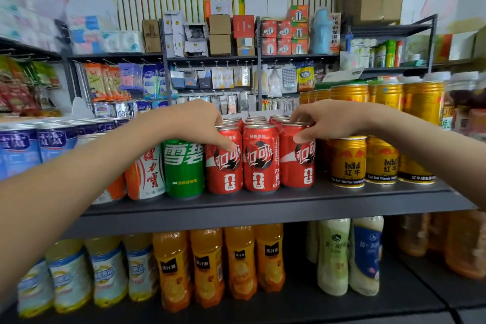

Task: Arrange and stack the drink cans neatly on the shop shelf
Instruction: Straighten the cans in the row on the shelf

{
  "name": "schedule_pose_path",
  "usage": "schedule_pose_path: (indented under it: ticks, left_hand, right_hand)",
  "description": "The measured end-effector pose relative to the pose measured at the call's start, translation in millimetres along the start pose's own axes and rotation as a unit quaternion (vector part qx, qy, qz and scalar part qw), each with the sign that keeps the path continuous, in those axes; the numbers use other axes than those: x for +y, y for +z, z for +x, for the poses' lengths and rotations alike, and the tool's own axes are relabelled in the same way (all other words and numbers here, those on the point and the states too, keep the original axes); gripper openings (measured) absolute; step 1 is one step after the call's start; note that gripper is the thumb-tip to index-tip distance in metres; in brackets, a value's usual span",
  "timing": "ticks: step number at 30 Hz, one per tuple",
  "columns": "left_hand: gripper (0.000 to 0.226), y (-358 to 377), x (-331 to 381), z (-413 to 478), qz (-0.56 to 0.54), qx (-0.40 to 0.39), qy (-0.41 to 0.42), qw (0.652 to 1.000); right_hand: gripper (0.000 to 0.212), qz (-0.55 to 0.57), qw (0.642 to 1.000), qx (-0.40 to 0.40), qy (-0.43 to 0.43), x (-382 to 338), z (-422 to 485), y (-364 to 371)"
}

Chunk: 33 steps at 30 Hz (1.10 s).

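Three red cola cans stand in a front row on the dark shelf [289, 200], with more red cans in rows behind them. My left hand [200, 123] grips the left red can [224, 166] from above, thumb on its front and fingers over its rim. My right hand [326, 119] grips the right red can [298, 163] the same way, thumb on its front. The middle red can [260, 158] stands free between them. All three stand upright and close together.
A green can [184, 168] and an orange-white can [146, 173] stand left of the red ones, blue cans [18, 147] further left. Gold cans [347, 160] stand stacked to the right. Juice bottles [207, 265] fill the shelf below. Shelves of goods stand behind.
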<state>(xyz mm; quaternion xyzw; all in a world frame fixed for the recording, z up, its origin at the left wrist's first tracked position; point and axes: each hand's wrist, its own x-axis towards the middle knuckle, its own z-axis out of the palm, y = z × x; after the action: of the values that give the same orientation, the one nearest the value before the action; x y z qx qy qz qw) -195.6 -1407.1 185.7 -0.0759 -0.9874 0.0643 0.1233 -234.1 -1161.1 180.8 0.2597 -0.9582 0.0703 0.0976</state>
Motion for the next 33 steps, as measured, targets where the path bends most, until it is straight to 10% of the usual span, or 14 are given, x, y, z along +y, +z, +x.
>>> schedule_pose_path:
  ticks: [23,33]
  left_hand:
    - [0.07,-35.3,-13.7,7.2,-0.021,-0.026,0.026,0.999]
    - [0.029,-17.5,-41.6,74.2,-0.029,-0.135,0.063,0.988]
  right_hand:
    - [0.051,-0.014,0.997,-0.041,-0.06,3.1,17.7,-38.3]
    - [0.047,-0.101,0.981,-0.149,-0.068,4.1,68.8,-51.4]
